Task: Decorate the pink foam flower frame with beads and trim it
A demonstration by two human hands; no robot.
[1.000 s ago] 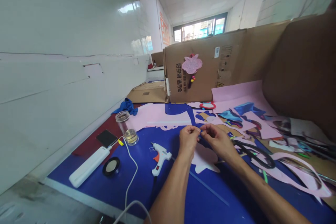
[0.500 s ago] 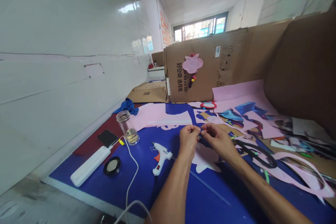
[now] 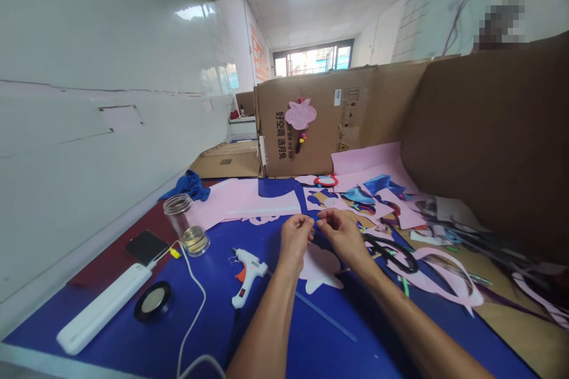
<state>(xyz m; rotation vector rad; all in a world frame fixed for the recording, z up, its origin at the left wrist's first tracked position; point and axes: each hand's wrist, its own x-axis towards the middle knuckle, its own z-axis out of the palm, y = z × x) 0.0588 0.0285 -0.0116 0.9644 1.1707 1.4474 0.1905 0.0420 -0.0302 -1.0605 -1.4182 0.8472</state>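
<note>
My left hand (image 3: 296, 239) and my right hand (image 3: 341, 234) meet fingertip to fingertip above the blue sheet (image 3: 284, 331). Both pinch a tiny piece between them, too small to name. A pink cut-out shape (image 3: 319, 267) lies on the sheet right under my wrists. A white hot glue gun (image 3: 246, 267) rests just left of my left forearm, its cable running toward me. Black-handled scissors (image 3: 391, 251) lie to the right of my right hand.
A glass jar (image 3: 183, 224) with yellowish liquid, a black phone (image 3: 146, 246), a white power bank (image 3: 103, 309) and a round black lid (image 3: 153, 301) lie at the left. Cardboard walls (image 3: 329, 118) stand behind, one bearing a pink flower (image 3: 300, 113). Pink and blue scraps (image 3: 382, 192) cover the right.
The view has swung to the right and slightly up, so everything sits further left in the picture. My two hands keep the same pinch together.
</note>
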